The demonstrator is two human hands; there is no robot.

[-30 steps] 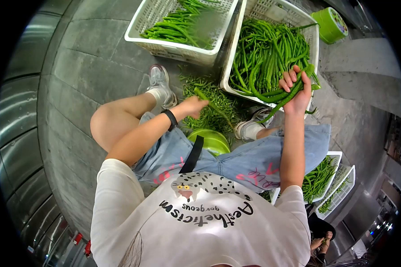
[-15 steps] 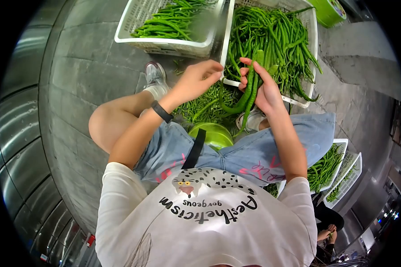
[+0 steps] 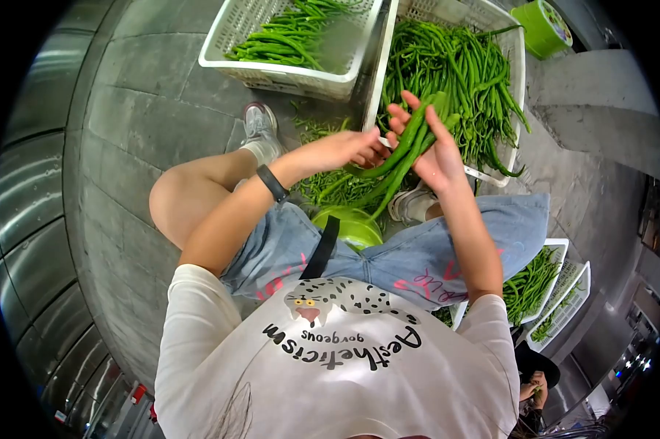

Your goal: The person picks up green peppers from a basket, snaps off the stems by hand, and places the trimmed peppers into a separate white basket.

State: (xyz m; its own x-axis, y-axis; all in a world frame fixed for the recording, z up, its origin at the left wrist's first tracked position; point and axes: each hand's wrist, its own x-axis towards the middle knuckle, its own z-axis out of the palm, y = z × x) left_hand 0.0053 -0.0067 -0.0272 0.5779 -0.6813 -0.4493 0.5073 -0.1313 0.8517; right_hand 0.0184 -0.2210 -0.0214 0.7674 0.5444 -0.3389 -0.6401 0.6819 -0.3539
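Note:
Several long green peppers [image 3: 410,150] lie slanting across the palm of my right hand [image 3: 438,157], in front of the crate of peppers. The thumb rests along them and the other fingers are partly spread behind. My left hand [image 3: 355,148], with a black band on its wrist, is beside the peppers' lower part. Its fingers are curled in, with the tips close to or touching a pepper; anything within them is hidden. Beneath both hands, a heap of thin green pieces [image 3: 330,186] covers the floor.
A white crate [image 3: 521,66] full of long green peppers stands ahead on the right, another white crate [image 3: 286,71] ahead on the left. A green tub [image 3: 352,225] sits between my legs. More white crates [image 3: 564,311] and a person's hands [image 3: 536,388] are at right behind.
My left hand has moved right and down to the peppers, its fingers curling. My right hand has loosened and tilted, so the peppers slant more.

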